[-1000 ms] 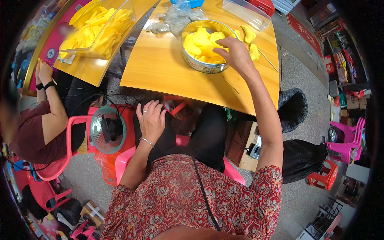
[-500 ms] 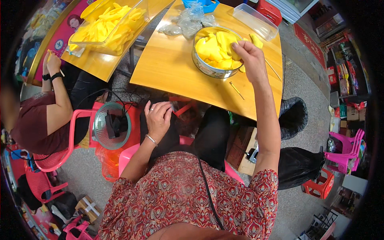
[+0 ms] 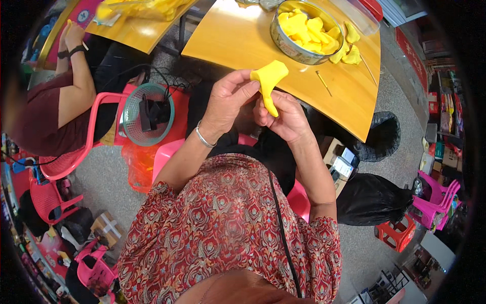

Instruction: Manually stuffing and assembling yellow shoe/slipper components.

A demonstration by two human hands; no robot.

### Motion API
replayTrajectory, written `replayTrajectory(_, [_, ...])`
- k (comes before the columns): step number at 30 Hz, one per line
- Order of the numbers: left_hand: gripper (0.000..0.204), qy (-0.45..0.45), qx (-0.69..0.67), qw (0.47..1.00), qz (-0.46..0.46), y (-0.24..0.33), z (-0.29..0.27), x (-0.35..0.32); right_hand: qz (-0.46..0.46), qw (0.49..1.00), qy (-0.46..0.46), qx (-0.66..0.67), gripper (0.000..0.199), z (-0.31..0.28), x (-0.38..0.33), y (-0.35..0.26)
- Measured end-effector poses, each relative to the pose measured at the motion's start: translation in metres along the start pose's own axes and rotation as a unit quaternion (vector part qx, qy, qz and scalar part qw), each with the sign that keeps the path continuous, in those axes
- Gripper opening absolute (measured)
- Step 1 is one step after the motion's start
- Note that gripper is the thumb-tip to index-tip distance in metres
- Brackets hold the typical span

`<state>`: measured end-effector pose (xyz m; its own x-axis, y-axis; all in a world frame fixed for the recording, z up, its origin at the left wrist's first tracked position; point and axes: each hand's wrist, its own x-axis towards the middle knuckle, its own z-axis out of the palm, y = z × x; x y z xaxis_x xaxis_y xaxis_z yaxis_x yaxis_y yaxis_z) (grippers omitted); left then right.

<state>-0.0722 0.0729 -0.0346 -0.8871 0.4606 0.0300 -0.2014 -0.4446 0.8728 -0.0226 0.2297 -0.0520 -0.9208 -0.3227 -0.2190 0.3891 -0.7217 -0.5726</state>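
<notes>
A soft yellow piece (image 3: 272, 76), wide at the top and tapering to a narrow tail, is held over my lap just off the table's near edge. My left hand (image 3: 225, 106) pinches its upper left side between thumb and fingers. Around the narrow lower part, the fingers of my right hand (image 3: 289, 119) are closed. A round tin (image 3: 292, 51) on the wooden table (image 3: 233, 43) contains several similar yellow pieces (image 3: 308, 31). More loose yellow pieces (image 3: 350, 54) lie against the tin's right side. Nearer me on the table is a short thin yellow stick (image 3: 324, 83).
A long thin stick (image 3: 368, 69) lies along the table's right side. To the left, a person (image 3: 61, 101) sits by another table with yellow pieces in a clear bin (image 3: 144, 7). A green basket (image 3: 126, 121) stands at my left; a black bag (image 3: 372, 200) at my right.
My right hand has drawn back from the tin to my lap with a yellow piece. My left hand has risen from my leg and now grips it too. The view has tilted down.
</notes>
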Motion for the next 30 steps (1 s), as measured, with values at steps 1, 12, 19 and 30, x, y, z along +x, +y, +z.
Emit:
replayTrajectory(1, [0.021, 0.011, -0.025, 1.000, 0.000, -0.004, -0.005, -0.004, 0.005, 1.000, 0.001, 0.002, 0.024, 0.000, -0.001, 0.004])
replayTrajectory(12, [0.010, 0.099, 0.023, 0.995, -0.016, -0.007, -0.013, -0.015, -0.208, 0.899, 0.135, -0.361, 0.019, 0.016, -0.002, 0.011])
replayTrajectory(19, [0.029, 0.052, -0.124, 0.989, -0.061, -0.002, -0.012, -0.018, -0.159, 0.973, 0.116, -0.121, 0.018, 0.008, 0.003, 0.019])
replayTrajectory(30, [0.026, 0.105, -0.113, 0.987, -0.044, -0.017, -0.027, -0.014, -0.211, 0.883, 0.152, -0.390, 0.018, 0.020, 0.006, 0.018])
